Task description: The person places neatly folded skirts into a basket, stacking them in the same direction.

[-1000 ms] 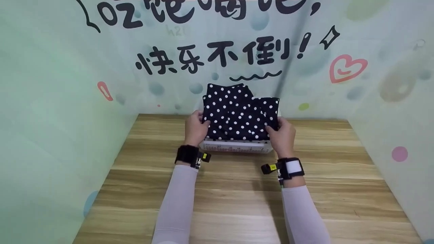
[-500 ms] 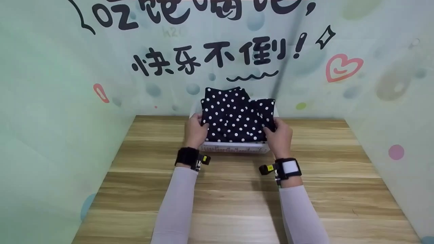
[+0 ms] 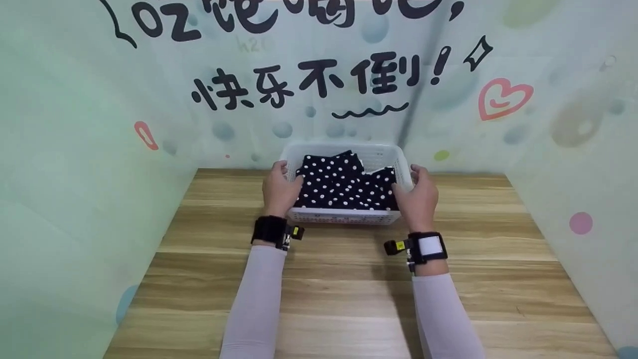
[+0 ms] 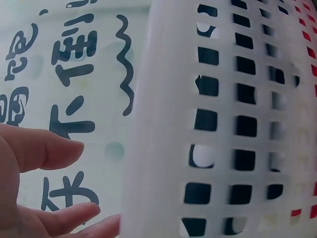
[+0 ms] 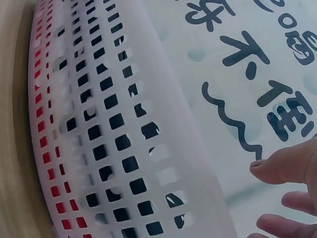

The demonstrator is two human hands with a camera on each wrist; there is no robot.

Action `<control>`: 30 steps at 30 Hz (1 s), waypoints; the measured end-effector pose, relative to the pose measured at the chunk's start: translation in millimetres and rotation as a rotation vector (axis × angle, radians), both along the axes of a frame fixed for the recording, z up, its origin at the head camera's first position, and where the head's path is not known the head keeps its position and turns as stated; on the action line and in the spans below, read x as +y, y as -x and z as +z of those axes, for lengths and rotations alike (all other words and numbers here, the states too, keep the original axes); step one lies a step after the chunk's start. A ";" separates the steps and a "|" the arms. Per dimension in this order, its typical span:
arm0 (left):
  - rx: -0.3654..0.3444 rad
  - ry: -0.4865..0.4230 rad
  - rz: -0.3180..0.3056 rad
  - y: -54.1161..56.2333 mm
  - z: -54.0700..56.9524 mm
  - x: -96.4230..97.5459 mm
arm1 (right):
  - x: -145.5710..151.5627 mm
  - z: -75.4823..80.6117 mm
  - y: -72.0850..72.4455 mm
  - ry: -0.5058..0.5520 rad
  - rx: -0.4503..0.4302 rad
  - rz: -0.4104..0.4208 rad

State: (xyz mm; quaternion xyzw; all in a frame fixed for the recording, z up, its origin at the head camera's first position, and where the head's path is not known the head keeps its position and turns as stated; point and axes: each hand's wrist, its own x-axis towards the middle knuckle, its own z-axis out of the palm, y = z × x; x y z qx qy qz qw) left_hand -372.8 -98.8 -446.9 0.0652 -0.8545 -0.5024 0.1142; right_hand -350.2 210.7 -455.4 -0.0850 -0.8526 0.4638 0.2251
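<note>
A folded black cloth with white dots lies in a white perforated plastic basket at the far side of the table. My left hand is at the basket's left side, with thumb and fingers apart and nothing between them. On the opposite side my right hand is likewise spread and holds nothing. In the left wrist view, dark cloth shows through the holes of the basket wall, and something red shows through the lower holes. Thumb and fingers stand above the rim in both wrist views; contact with the rim is unclear.
The basket stands on a wood-grain table, close to the printed back wall. Pale side walls border the table at left and right. A small camera is strapped to each wrist.
The dotted cloth has gone down into the basket, whose back rim now shows. Both hands have let go of the cloth and moved slightly outward to the basket's sides.
</note>
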 end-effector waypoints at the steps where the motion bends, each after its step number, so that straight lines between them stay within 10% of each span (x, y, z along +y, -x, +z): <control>1: 0.000 0.001 -0.003 0.1 0.1 0.2 | -0.1 -0.4 -0.1 -0.002 0.002 0.005; 20: 0.111 0.086 -0.136 -18.1 7.6 19.0 | -23.9 -3.1 -6.7 -0.216 0.048 0.087; 30: 0.318 0.686 -0.247 -47.5 -7.6 44.9 | -34.8 -13.2 -28.7 -0.506 0.132 0.259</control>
